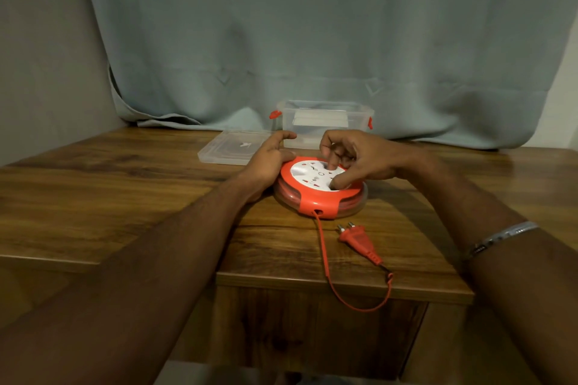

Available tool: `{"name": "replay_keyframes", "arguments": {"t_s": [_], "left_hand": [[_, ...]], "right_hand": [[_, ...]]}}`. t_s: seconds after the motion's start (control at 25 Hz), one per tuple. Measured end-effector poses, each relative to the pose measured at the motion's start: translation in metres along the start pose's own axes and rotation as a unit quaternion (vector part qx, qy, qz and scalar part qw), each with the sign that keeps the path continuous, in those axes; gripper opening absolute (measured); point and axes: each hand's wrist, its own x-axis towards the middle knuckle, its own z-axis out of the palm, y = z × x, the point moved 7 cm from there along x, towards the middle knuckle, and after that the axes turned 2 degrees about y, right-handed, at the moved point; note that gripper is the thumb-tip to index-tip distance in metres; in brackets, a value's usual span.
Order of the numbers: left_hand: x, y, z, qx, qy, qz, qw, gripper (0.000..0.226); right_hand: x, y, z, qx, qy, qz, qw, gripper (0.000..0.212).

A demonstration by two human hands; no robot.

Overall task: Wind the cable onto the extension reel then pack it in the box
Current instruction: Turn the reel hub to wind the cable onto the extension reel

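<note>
A wooden tabletop (131, 197) with dark brown grain fills the middle of the frame, and its front edge has a narrower part that comes toward the camera in the lower centre. Behind it, a pale blue-grey curtain (312, 34) hangs over most of the upper frame and folds onto the back edge of the tabletop; a plain grey wall (40, 56) shows at the upper left. The orange and white extension reel (319, 194) lies flat on the tabletop, a little right of centre. The left hand (269, 162) rests against the left rim of the reel with fingers loosely curved, so its grip seems to steady the reel rather than clench it. The right hand (353, 156) is above the white socket face, fingers bent down onto it, probably pressing or turning it, but the exact grip is not clear from here. The orange cable (325, 253) leaves the front of the reel, runs down over the tabletop edge, loops and comes back up to the plug (356, 239), which lies on the tabletop near the front right. The clear plastic box (325, 122) with orange clips stands open behind the reel, and its lid (231, 147) lies flat just to the left.
</note>
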Motion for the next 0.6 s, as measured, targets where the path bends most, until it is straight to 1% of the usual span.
{"name": "replay_keyframes", "arguments": {"t_s": [0.16,0.2,0.32,0.44,0.52,0.56,0.6], "left_hand": [[0.001,0.000,0.000,0.001,0.007,0.004,1.000,0.042],[0.001,0.000,0.000,-0.001,0.006,0.002,1.000,0.042],[0.001,0.000,-0.001,0.010,0.006,0.001,1.000,0.041],[0.001,0.000,-0.001,0.008,0.007,-0.001,1.000,0.040],[0.000,0.000,-0.001,0.004,0.007,-0.003,1.000,0.040],[0.000,-0.001,-0.001,0.003,0.006,-0.006,1.000,0.040],[0.000,-0.001,-0.001,0.002,0.004,-0.008,1.000,0.040]], "right_hand": [[0.004,-0.010,0.006,-0.075,0.041,-0.009,0.996,0.030],[0.004,-0.013,0.006,-0.088,0.050,-0.012,0.995,0.030],[0.002,-0.018,0.006,-0.109,0.075,-0.010,0.991,0.045],[0.006,-0.020,0.006,-0.170,0.114,-0.012,0.979,0.058],[0.008,-0.022,0.008,-0.185,0.126,-0.018,0.975,0.059],[0.009,-0.023,0.009,-0.180,0.119,-0.025,0.976,0.056],[0.008,-0.025,0.007,-0.165,0.114,-0.040,0.979,0.048]]}}
